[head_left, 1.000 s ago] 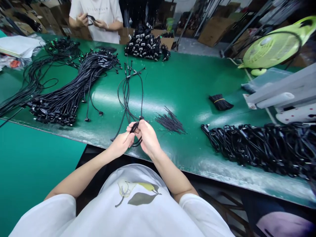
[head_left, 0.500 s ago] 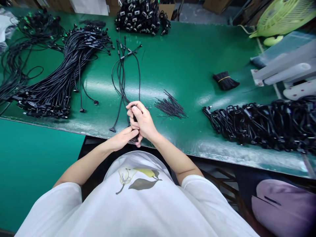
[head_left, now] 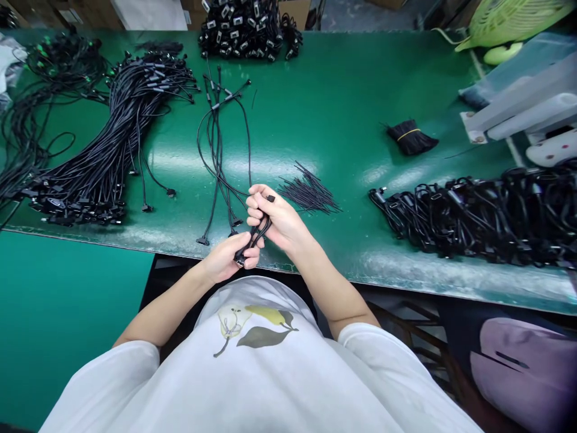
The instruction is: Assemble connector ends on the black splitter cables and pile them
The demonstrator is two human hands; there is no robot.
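Observation:
Both my hands hold one folded black cable (head_left: 255, 233) at the near edge of the green table (head_left: 342, 102). My right hand (head_left: 274, 218) is closed round its upper part, a small plug sticking out above the fingers. My left hand (head_left: 229, 260) pinches the lower looped end close to my body. A few loose black cables (head_left: 219, 138) lie stretched out on the table just beyond my hands. A small heap of thin black twist ties (head_left: 308, 192) lies right of my right hand.
A big bundle of black cables (head_left: 103, 150) lies at the left, tangled cables (head_left: 31, 114) beyond it. Coiled finished cables (head_left: 487, 213) fill the right. A pile of connectors (head_left: 247, 30) sits at the far edge. A tied black bundle (head_left: 411, 137), a green fan (head_left: 509, 18) and a grey machine (head_left: 523, 114) stand at the right.
The view has tilted down, so the person across the table is out of sight. My left hand has slid down the folded cable toward my body while my right hand keeps its grip.

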